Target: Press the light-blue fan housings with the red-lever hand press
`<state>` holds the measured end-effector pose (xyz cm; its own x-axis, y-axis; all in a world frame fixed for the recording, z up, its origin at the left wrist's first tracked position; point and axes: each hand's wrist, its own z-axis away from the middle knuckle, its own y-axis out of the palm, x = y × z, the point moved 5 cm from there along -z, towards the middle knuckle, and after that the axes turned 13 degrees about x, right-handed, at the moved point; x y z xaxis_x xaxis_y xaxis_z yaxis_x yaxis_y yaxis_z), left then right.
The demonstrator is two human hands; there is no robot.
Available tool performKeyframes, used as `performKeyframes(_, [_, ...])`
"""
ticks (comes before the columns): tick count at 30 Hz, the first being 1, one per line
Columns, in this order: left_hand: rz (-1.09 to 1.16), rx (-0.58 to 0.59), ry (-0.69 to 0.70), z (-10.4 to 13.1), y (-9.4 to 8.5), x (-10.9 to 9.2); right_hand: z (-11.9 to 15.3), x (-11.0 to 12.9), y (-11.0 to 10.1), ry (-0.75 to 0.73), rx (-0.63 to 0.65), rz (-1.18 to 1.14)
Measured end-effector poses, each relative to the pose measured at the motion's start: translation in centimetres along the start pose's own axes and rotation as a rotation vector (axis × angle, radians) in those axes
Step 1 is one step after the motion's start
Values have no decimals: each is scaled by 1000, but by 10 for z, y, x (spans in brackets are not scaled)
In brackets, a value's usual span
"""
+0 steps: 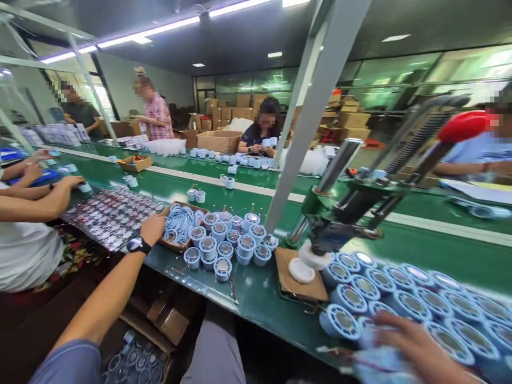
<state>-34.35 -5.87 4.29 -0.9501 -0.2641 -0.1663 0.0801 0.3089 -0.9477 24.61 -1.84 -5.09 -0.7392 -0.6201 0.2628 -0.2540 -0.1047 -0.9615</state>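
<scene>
My left hand point(152, 230), with a dark watch at the wrist, is at the left edge of a small cardboard box point(176, 246) of light-blue rings point(181, 221). Its fingers look curled; whatever they hold is hidden. At the lower right, my right hand point(416, 341) is blurred and closed on a light-blue round housing point(380, 365) with wires trailing from it. Several similar housings point(416, 304) with silvery round centres stand in rows beyond that hand. Another group of housings point(219, 230), some with wires, stands right of the ring box.
A lever press point(344, 213) with a red handle stands over a white round pad point(301, 270) on a brown board. A grey post point(308, 106) rises beside it. Small metallic parts point(116, 213) cover the bench at left. Co-workers sit or stand around the green bench; a neighbour's arms point(44, 202) reach in at left.
</scene>
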Motion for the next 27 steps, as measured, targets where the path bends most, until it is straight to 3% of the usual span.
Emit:
performKeyframes(2, [-7,4,20,0,3,3,-2,68,4,-136,225,-79])
performKeyframes(4, [-17,-14,27,-1,-1,6,-36,126,9,-182,393,-133])
performKeyframes(7, [-29,-89,14,3,-14,5,-103,165,17,-95,428,-64])
performKeyframes(10, [-7,-260,53,33,-33,-11,-138,168,29,-35,409,-9])
performKeyframes(14, [117,-540,302,124,-40,-64,-134,162,43,-22,297,11])
performKeyframes(18, [403,-403,395,195,-6,-129,-98,161,40,-117,109,-51])
performKeyframes(21, [583,-283,371,207,28,-174,-62,149,34,-164,166,-212])
performKeyframes(24, [606,-143,456,191,63,-219,-34,127,29,-130,223,-311])
performKeyframes(27, [507,49,534,168,96,-251,-21,106,30,-88,173,-340])
